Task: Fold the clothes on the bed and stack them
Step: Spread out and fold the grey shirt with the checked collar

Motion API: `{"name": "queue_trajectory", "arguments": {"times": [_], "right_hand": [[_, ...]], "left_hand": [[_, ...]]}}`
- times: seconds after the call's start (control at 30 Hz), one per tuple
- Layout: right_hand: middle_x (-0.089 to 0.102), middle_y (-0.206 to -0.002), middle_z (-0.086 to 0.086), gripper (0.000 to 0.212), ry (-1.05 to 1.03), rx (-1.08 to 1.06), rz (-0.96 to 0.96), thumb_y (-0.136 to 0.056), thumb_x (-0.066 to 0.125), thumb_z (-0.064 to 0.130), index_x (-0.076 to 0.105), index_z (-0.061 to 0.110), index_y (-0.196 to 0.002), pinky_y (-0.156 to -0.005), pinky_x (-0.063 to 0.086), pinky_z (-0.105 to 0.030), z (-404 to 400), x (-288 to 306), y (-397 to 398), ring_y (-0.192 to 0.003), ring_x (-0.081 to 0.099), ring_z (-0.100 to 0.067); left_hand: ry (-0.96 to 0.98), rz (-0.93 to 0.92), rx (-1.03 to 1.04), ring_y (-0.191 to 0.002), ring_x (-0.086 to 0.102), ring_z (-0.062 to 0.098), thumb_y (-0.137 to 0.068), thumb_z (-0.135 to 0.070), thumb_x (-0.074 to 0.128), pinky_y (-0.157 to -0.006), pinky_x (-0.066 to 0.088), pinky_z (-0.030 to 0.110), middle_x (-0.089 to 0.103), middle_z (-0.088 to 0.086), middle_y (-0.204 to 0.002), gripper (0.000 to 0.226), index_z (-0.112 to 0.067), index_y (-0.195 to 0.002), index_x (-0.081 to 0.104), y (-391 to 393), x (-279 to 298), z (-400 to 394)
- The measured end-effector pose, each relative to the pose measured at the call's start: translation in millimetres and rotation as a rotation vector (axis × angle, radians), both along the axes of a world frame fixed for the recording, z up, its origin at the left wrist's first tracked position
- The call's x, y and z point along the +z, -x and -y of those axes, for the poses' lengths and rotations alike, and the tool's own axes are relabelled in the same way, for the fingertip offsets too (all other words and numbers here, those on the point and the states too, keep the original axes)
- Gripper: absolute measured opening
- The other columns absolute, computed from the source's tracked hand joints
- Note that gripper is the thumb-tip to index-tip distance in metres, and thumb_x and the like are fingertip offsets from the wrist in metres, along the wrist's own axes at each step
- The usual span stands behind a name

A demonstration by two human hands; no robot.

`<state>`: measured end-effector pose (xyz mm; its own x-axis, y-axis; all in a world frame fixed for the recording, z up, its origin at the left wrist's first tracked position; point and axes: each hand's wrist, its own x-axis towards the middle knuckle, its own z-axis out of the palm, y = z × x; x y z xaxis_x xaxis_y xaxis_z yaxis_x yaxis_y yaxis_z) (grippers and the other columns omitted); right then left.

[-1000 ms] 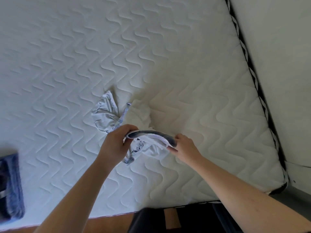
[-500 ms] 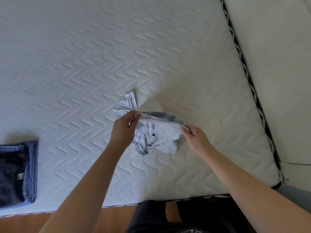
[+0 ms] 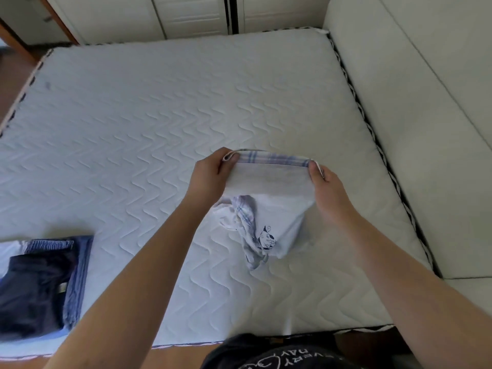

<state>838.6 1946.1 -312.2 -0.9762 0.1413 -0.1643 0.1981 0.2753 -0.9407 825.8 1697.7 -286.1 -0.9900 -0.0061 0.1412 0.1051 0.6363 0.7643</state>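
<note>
Shorts [image 3: 269, 187] hang above the mattress [image 3: 133, 129], waistband pinched taut between my left hand [image 3: 210, 173] and right hand [image 3: 326, 187]; one leg looks bunched, so I should shake it flat, then lower evenly before folding

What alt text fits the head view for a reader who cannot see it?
Both hands, left and right, pinch the plaid waistband of white shorts held up over a mattress. A stack of folded dark clothes lies at its near left edge.
</note>
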Motion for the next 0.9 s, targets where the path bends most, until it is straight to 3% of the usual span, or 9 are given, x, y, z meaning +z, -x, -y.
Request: {"name": "queue_trajectory", "arguments": {"times": [0.07, 0.17, 0.33, 0.5, 0.57, 0.63, 0.73, 0.8, 0.9], "right_hand": [[0.069, -0.085, 0.005, 0.034, 0.186, -0.041, 0.052, -0.099, 0.048, 0.046, 0.068, 0.023, -0.085, -0.070, 0.051, -0.018, 6.8, 25.2, 5.0, -0.074, 0.065, -0.004], [0.069, -0.090, 0.011, 0.037, 0.312, -0.026, 0.136, -0.087, 0.053, 0.064, 0.064, 0.029, -0.092, -0.085, 0.055, -0.035, 12.3, 56.3, 10.2, -0.086, 0.068, -0.012], [0.072, -0.103, -0.003, 0.035, 0.435, 0.002, 0.096, -0.092, 0.055, 0.056, 0.066, 0.024, -0.100, -0.090, 0.055, -0.041, 24.1, 99.2, 13.5, -0.102, 0.068, -0.023], [0.069, -0.116, -0.009, 0.043, 0.616, 0.055, 0.067, -0.098, 0.050, 0.046, 0.063, 0.011, -0.119, -0.100, 0.048, -0.040, 32.2, 121.8, 11.8, -0.109, 0.065, -0.022], [0.071, -0.105, 0.000, 0.035, 0.633, 0.070, 0.065, -0.097, 0.051, 0.048, 0.064, 0.019, -0.110, -0.092, 0.050, -0.037, 35.0, 125.6, 12.6, -0.098, 0.067, -0.015], [0.071, -0.092, 0.010, 0.030, 0.651, 0.081, 0.064, -0.097, 0.049, 0.050, 0.066, 0.027, -0.105, -0.083, 0.049, -0.029, 35.1, 126.9, 14.4, -0.088, 0.067, -0.006], [0.071, -0.094, 0.013, 0.031, 0.637, 0.058, 0.065, -0.095, 0.051, 0.053, 0.067, 0.029, -0.106, -0.084, 0.047, -0.028, 31.4, 123.6, 16.8, -0.092, 0.066, -0.004], [0.072, -0.097, 0.009, 0.035, 0.619, 0.038, 0.070, -0.093, 0.053, 0.055, 0.068, 0.027, -0.108, -0.084, 0.049, -0.030, 29.5, 118.6, 16.7, -0.095, 0.067, -0.008], [0.073, -0.101, 0.008, 0.034, 0.637, 0.011, 0.057, -0.094, 0.053, 0.051, 0.068, 0.025, -0.108, -0.084, 0.050, -0.028, 25.5, 109.2, 15.5, -0.097, 0.068, -0.007]], "left_hand": [[-0.055, -0.047, 0.006, -0.070, 0.057, 0.008, -0.095, -0.037, 0.057, -0.059, 0.038, 0.015, 0.065, -0.003, -0.072, 0.023, -0.017, -0.090, 0.066, 7.5, 22.1, 5.6], [-0.205, -0.011, -0.033, -0.080, 0.066, 0.014, -0.085, -0.042, 0.066, -0.072, 0.049, 0.027, 0.073, -0.003, -0.086, 0.017, -0.033, -0.099, 0.070, 10.2, 44.9, 13.4], [-0.324, 0.092, -0.077, -0.089, 0.068, 0.008, -0.085, -0.038, 0.070, -0.077, 0.051, 0.024, 0.073, -0.013, -0.095, 0.023, -0.030, -0.107, 0.069, 3.6, 28.3, 16.1], [-0.329, 0.434, -0.301, -0.123, 0.051, 0.008, -0.079, -0.043, 0.077, -0.099, 0.042, 0.030, 0.053, -0.010, -0.134, 0.073, -0.034, -0.141, 0.040, -33.9, -49.6, -7.5], [-0.259, 0.639, -0.382, -0.130, 0.041, 0.008, -0.074, -0.046, 0.081, -0.103, 0.036, 0.028, 0.037, -0.014, -0.143, 0.102, -0.034, -0.153, 0.017, -56.2, -83.2, -21.8], [-0.249, 0.796, -0.359, -0.126, 0.049, 0.012, -0.066, -0.055, 0.083, -0.103, 0.041, 0.030, 0.044, -0.011, -0.142, 0.113, -0.027, -0.153, 0.017, -75.5, -111.1, -33.5], [-0.142, 0.858, -0.203, -0.106, 0.057, 0.018, -0.070, -0.054, 0.080, -0.086, 0.047, 0.029, 0.060, -0.001, -0.124, 0.082, -0.019, -0.134, 0.045, -88.2, -133.7, -43.0], [-0.097, 0.832, -0.130, -0.101, 0.059, 0.022, -0.081, -0.046, 0.074, -0.085, 0.049, 0.032, 0.064, 0.007, -0.116, 0.055, -0.012, -0.122, 0.059, -84.9, -139.1, -44.2], [-0.153, 0.756, -0.071, -0.087, 0.061, 0.018, -0.091, -0.033, 0.064, -0.075, 0.051, 0.027, 0.068, 0.006, -0.102, 0.021, -0.016, -0.103, 0.065, -74.5, -124.5, -35.6]]}}
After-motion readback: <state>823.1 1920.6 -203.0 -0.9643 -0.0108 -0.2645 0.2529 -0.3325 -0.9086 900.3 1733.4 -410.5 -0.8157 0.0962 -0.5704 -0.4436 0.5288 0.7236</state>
